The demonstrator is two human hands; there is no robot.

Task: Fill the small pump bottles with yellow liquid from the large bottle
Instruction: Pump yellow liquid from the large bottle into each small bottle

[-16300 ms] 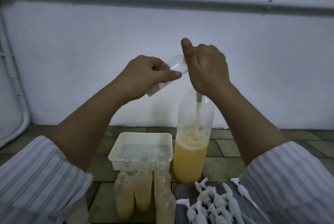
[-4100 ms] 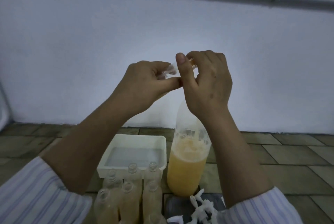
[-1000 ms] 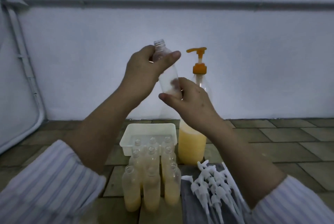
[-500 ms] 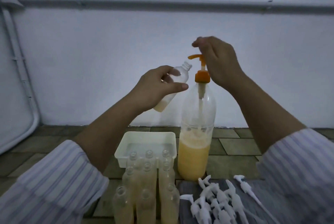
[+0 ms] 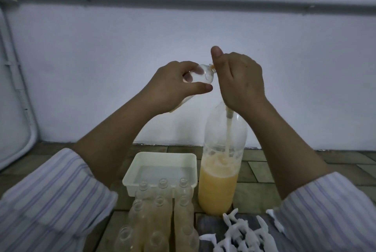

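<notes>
The left hand [image 5: 175, 87] holds a small bottle [image 5: 200, 75] tilted in the air, fingers [image 5: 200, 89] and thumb curled round its clear body, its neck pointing right toward the pump spout. The right hand [image 5: 239, 80] sits on top of the large bottle [image 5: 220, 170], fingers curled down over the pump head and thumb raised; only a sliver of orange shows at the small bottle's mouth. The large bottle stands on the tiled floor [image 5: 284, 172], roughly half full of yellow liquid. Just left of it is a white tub [image 5: 130, 178], with a cluster of small filled bottles [image 5: 160, 213] in front. White pump tops [image 5: 242, 233] lie in a pile at lower right.
</notes>
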